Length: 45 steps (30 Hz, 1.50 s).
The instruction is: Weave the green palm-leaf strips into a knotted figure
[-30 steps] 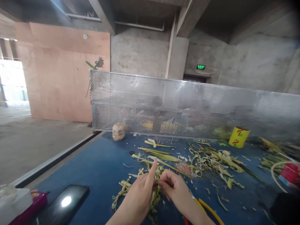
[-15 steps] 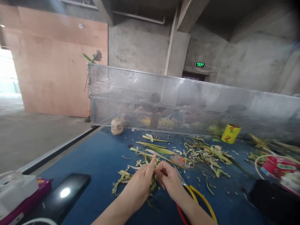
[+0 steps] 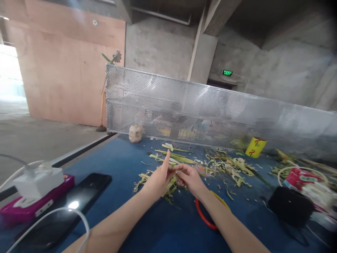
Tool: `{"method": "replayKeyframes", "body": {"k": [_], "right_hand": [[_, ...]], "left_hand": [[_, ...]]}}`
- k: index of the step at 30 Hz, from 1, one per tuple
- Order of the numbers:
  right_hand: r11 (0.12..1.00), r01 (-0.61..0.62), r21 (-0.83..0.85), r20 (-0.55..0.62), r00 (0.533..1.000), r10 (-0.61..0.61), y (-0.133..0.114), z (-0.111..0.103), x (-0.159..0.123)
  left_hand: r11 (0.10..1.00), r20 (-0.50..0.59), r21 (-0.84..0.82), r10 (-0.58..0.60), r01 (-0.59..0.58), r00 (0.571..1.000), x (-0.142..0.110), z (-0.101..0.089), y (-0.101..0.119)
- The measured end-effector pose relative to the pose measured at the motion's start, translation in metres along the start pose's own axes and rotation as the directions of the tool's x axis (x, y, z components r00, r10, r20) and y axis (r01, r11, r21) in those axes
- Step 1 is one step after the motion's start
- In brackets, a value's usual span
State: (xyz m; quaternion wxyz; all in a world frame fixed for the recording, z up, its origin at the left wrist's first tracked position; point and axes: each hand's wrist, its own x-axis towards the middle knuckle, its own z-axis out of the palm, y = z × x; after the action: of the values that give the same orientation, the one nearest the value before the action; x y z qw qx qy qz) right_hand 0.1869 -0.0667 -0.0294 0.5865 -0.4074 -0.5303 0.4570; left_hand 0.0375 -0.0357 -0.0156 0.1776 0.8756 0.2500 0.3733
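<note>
My left hand (image 3: 159, 178) is above the blue table, one finger pointing up and the others curled inward. My right hand (image 3: 191, 178) meets it, its fingers pinched together; whatever the two hold between them is too small and hidden to name. Pale green plant strips (image 3: 171, 189), curled and shredded, lie just beneath both hands. Under my right forearm sits a pair of scissors with one red handle (image 3: 204, 217) and one yellow handle (image 3: 219, 199); the blades are covered by my hand.
More plant scraps (image 3: 229, 164) spread to the right, near a yellow roll (image 3: 256, 147). A perforated metal screen (image 3: 163, 91) borders the table's back, with a whitish wrapped roll (image 3: 135, 134) before it. A phone (image 3: 89, 191) and purple power strip (image 3: 44, 207) lie left; a black object (image 3: 289, 205) lies right.
The view has shifted, so the table items sit differently in the frame. Both hands stay together, and my right fingers have come closer against the left hand. My right forearm covers more of the scissors.
</note>
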Motion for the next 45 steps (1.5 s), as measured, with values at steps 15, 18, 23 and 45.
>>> {"method": "replayKeyframes", "body": {"k": [15, 18, 23, 45], "right_hand": [[0.956, -0.285, 0.068, 0.036, 0.958, 0.283, -0.015, -0.014, -0.007], [0.939, -0.339, 0.049, 0.053, 0.940, 0.337, -0.022, -0.019, -0.009], [0.905, -0.420, -0.067, 0.125, 0.896, 0.425, -0.028, -0.031, -0.008], [0.839, -0.540, -0.069, 0.166, 0.823, 0.543, -0.033, -0.037, -0.022]], "left_hand": [[0.982, 0.057, 0.037, 0.184, -0.187, 0.981, 0.003, -0.007, -0.002], [0.987, 0.084, -0.024, 0.161, -0.159, 0.983, 0.004, -0.007, 0.000], [0.984, 0.152, 0.018, 0.170, -0.175, 0.974, 0.006, -0.007, 0.004], [0.821, 0.184, 0.155, 0.522, -0.549, 0.833, 0.003, -0.003, 0.009]]}}
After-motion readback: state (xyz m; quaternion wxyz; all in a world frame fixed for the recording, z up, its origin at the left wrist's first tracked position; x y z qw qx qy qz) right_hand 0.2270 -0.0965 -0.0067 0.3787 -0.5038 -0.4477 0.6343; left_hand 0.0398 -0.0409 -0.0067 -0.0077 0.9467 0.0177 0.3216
